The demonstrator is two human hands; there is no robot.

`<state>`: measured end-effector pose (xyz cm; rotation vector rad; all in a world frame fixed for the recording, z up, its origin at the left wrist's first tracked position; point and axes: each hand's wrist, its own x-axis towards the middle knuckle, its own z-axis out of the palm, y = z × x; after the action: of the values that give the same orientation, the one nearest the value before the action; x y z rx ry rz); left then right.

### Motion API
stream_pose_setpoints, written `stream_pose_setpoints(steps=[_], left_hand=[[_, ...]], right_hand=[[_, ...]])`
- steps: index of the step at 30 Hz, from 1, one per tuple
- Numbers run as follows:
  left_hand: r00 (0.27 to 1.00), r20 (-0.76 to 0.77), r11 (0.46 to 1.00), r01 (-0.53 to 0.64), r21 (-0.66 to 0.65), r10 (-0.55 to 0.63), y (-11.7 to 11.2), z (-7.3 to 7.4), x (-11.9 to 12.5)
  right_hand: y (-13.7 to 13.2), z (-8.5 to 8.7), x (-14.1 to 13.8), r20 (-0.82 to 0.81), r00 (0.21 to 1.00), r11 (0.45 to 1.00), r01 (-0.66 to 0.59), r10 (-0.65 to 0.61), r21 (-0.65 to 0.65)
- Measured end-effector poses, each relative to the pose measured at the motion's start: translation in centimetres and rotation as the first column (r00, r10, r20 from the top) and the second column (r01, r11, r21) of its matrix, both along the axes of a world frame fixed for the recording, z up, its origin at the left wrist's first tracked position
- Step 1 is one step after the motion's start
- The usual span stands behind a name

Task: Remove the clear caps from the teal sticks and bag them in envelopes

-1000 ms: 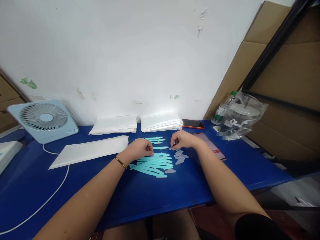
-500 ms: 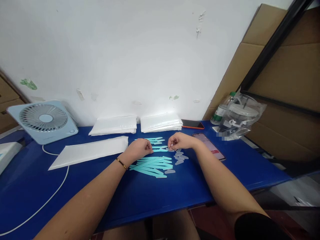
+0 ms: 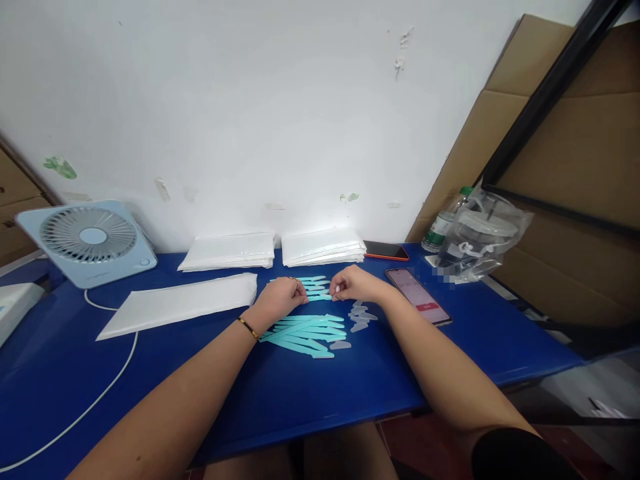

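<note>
My left hand (image 3: 284, 297) is closed, its fingertips pinching the handle side of a turquoise eyebrow razor (image 3: 319, 299). At that razor's blade end, the fingers of my right hand (image 3: 354, 285) are pressed together; whether a clear cap is between them is hidden. Beyond my hands lie several more turquoise razors (image 3: 314, 279) in a row, side by side. Closer to me is a fanned, overlapping pile of razors (image 3: 305, 331). Several clear blade caps (image 3: 361, 316) lie loosely to the right, and a single cap (image 3: 341, 345) rests beside the pile.
Two stacks of white packets (image 3: 227, 251) (image 3: 323, 247) stand against the wall. One long white packet (image 3: 175, 304) lies left of my hands. A blue fan (image 3: 93, 237) with a white cable is at far left. Two phones (image 3: 417, 297) (image 3: 387, 251), a bottle (image 3: 443, 223) and a bagged cup (image 3: 483, 233) are right.
My right hand has shifted slightly left, and its fingers now meet the razor's end. The clear cap that lay under those fingers no longer shows there. My left hand has barely moved.
</note>
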<state>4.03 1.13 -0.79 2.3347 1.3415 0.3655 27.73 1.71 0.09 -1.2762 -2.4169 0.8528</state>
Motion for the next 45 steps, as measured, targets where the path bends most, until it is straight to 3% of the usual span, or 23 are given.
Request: stream_pose_setpoints(steps=[4, 7, 9, 11, 14, 16, 19, 23, 30, 45], left_hand=[[0.999, -0.039, 0.992, 0.006, 0.123, -0.001, 0.1, -0.2, 0.2], [0.998, -0.057, 0.959, 0.009, 0.283, 0.008, 0.2, -0.3, 0.2], [0.999, -0.035, 0.952, -0.003, 0.305, 0.015, 0.1, 0.1, 0.0], [1.000, -0.002, 0.969, 0.003, 0.249, -0.003, -0.1, 0.8, -0.4], [0.990, 0.001, 0.990, 0.139, 0.032, -0.140, -0.7, 2.1, -0.9], [0.969, -0.029, 0.964, 0.240, -0.114, -0.245, -1.1, 2.7, -1.1], [0.954, -0.083, 0.940, 0.267, -0.214, -0.289, -1.7, 2.7, -0.9], [0.959, -0.069, 0.941, 0.252, -0.227, -0.274, -1.8, 2.4, -0.4], [0.997, -0.036, 0.996, 0.069, -0.053, -0.071, -0.6, 1.7, -0.5], [0.998, -0.060, 0.999, 0.031, 0.021, -0.030, -0.4, 0.3, 0.5]], right_hand=[[0.1, -0.1, -0.3, -0.011, 0.998, 0.998, 0.056, -0.056, 0.033], [0.0, 0.7, 1.1, -0.006, 0.995, 0.992, 0.101, -0.101, 0.075], [-0.1, 1.5, 2.5, 0.028, 0.997, 0.995, 0.076, -0.078, 0.070], [-0.2, 2.0, 3.9, 0.100, 0.995, 1.000, 0.028, -0.027, -0.009], [-0.1, 2.1, 5.0, 0.191, 0.981, 0.991, 0.003, 0.023, -0.133], [0.1, 1.9, 5.0, 0.209, 0.978, 0.986, 0.009, 0.026, -0.167], [0.3, 1.4, 4.5, 0.213, 0.977, 0.984, 0.027, 0.011, -0.176], [0.3, 1.4, 4.0, 0.221, 0.975, 0.987, 0.037, -0.002, -0.156], [-0.2, 1.4, 2.3, 0.103, 0.994, 0.985, 0.044, -0.026, -0.169], [-0.1, 0.0, -1.0, -0.010, 1.000, 0.998, 0.017, -0.018, -0.061]])
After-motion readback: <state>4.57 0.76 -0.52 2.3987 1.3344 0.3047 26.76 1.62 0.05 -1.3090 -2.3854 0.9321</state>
